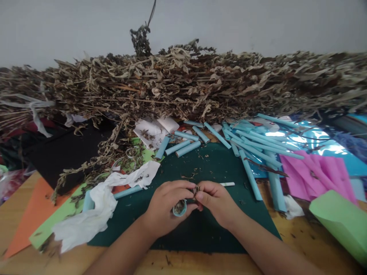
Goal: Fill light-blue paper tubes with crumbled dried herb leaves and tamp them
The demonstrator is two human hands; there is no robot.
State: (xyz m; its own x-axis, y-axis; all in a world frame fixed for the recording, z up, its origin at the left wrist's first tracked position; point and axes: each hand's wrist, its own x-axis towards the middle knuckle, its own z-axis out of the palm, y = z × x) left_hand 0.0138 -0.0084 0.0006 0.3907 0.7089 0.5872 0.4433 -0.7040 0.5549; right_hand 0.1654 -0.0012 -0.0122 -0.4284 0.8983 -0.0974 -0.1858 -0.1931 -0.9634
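My left hand (166, 204) is wrapped round a blue paper tube (179, 208), whose open end faces me and shows dried leaf bits inside. Just right of the tube, my right hand (215, 200) pinches a small piece of dried leaf (196, 191) between thumb and forefinger, and the left fingertips touch it too. Both hands are above a dark green sheet (200, 233). A thin white stick (227, 184) lies on the sheet behind my right hand. Leaf crumbs are scattered over the sheet.
A long heap of dried plants (183, 84) runs along the wall. Several blue paper tubes (187, 149) lie at the sheet's far edge and right side. Crumpled white tissue (97, 206) is at left, pink paper (318, 175) and light green paper (341, 225) at right.
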